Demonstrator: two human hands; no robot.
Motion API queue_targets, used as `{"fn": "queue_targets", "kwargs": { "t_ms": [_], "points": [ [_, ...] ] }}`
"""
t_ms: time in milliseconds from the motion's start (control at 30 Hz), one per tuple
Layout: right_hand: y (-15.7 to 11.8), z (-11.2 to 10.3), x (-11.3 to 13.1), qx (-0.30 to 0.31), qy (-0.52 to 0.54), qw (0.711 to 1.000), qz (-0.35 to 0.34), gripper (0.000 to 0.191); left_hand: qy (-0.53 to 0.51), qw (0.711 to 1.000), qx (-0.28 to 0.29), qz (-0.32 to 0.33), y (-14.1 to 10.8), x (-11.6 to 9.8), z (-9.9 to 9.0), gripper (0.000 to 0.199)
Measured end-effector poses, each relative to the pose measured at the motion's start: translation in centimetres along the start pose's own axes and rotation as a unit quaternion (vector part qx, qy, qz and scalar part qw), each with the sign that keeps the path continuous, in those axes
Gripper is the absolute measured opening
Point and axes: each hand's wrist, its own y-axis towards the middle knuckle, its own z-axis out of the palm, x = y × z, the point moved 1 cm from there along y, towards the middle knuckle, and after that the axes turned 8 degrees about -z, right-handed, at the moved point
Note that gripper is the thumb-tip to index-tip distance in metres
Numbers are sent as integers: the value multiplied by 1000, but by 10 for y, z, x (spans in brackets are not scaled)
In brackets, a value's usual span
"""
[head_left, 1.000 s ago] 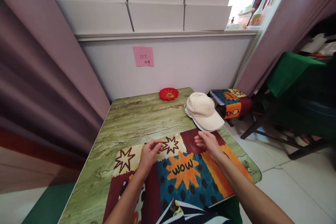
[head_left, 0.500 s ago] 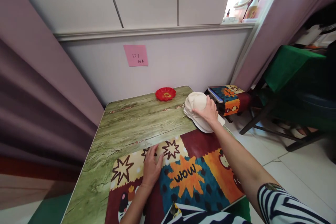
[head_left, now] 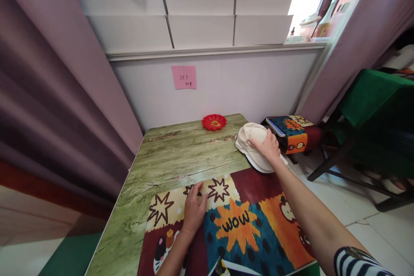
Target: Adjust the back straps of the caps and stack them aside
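Note:
At the right back of the wooden-patterned table [head_left: 174, 155] lies a cream cap [head_left: 249, 136], its brim toward me with a dark underside edge showing. My right hand [head_left: 268, 144] is over the crown, fingers curled around it on the far side and thumb pressing the near side. The fingertips are partly hidden. My left hand [head_left: 195, 209] rests on the colourful mat [head_left: 237, 224] with "WOW" printed on it, fingers stretched out and holding nothing.
A red scalloped dish [head_left: 214, 122] stands at the table's back edge. Beyond the right edge, a phone [head_left: 276, 127] lies on a stool with a similar patterned cover [head_left: 296, 131]. A pink note [head_left: 184, 77] is stuck to the wall; purple curtains hang at both sides.
The camera view has shifted, so everything sits lower and further right. The cap's crown looks slightly flatter under my right hand. My left hand stays on the mat.

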Motion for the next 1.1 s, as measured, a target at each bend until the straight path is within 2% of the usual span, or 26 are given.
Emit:
{"fn": "queue_targets", "kwargs": {
  "t_ms": [67, 133, 200, 267, 333, 367, 433, 567, 667, 767, 867, 1000, 1100],
  "points": [
    [-13, -1, 3, -67, 4, 995, -79, 94, -3, 1000, -1, -1, -1, 1, 0, 40],
    [-38, 5, 11, -118, 33, 969, -215, 72, -5, 1000, -2, -1, -2, 1, 0, 40],
    [-72, 16, 23, -82, 105, 929, -344, 50, -16, 1000, -5, -6, -2, -1, 0, 39],
    [-107, 28, 38, -5, 171, 909, -380, 38, -32, 999, -11, -14, 2, -9, -4, 37],
    [-135, 34, 56, 82, 192, 907, -366, 21, -34, 999, -18, -20, 10, -22, -10, 30],
    [-144, 34, 67, 110, 188, 909, -355, 16, -25, 999, -21, -21, 16, -30, -15, 27],
    [-152, 27, 90, 148, 175, 912, -339, 16, 10, 1000, -14, -23, 32, -50, -26, 24],
    [-135, -2, 136, 154, 167, 915, -335, 21, 36, 999, -7, -4, 72, -99, -53, 34],
    [-111, -29, 166, 127, 169, 914, -345, 20, 79, 996, -31, 35, 99, -135, -74, 62],
    [-87, -55, 187, 81, 138, 920, -358, 62, 156, 985, -50, 55, 118, -163, -93, 86],
    [-69, -72, 200, 41, 79, 921, -379, 88, 233, 968, -81, 45, 131, -181, -105, 98],
    [-55, -77, 208, -25, 7, 914, -405, 89, 282, 950, -128, 40, 142, -196, -112, 104],
    [-50, -69, 211, -37, -25, 912, -408, 89, 309, 940, -140, 41, 149, -199, -109, 104]
  ]
}}
